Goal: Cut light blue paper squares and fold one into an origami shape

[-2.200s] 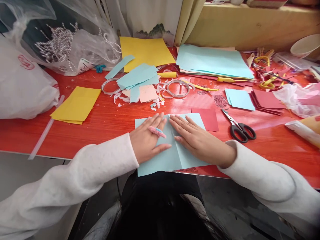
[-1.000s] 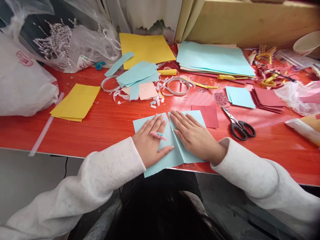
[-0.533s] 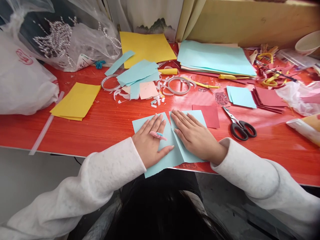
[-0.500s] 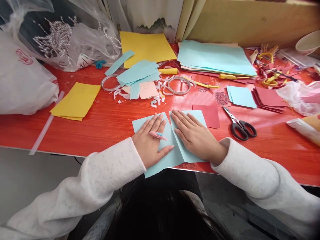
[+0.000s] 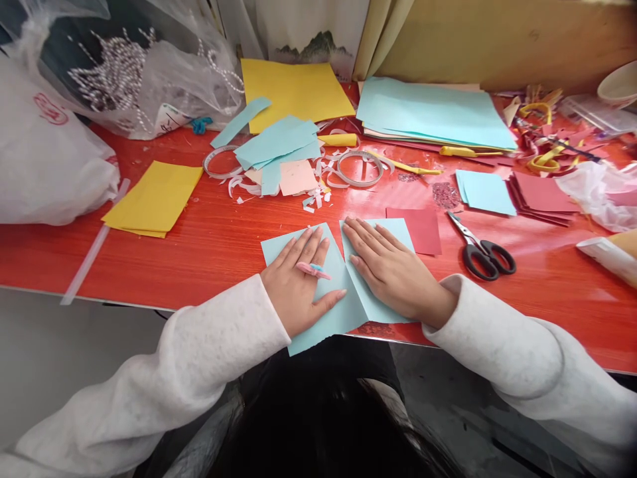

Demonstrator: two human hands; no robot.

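Observation:
A light blue paper (image 5: 348, 305), partly torn down from its far edge, lies at the red table's front edge. My left hand (image 5: 298, 279) rests flat and open on its left part, with a pink and blue ring on a finger. On the right part my right hand (image 5: 391, 265) lies flat, fingers stretched out. Just beyond that hand a dark red square (image 5: 425, 231) sits partly under the blue paper. Black-handled scissors (image 5: 482, 249) lie to the right of the hands.
Yellow sheets (image 5: 154, 198) lie at the left beside a white plastic bag (image 5: 50, 146). Paper scraps and tape rolls (image 5: 359, 168) are beyond the hands. Blue sheets (image 5: 432, 116), small blue squares (image 5: 486, 192) and red squares (image 5: 542, 194) lie further right.
The gap between the two parts of the blue paper looks slightly wider, the hands a little further apart. The view has shifted slightly.

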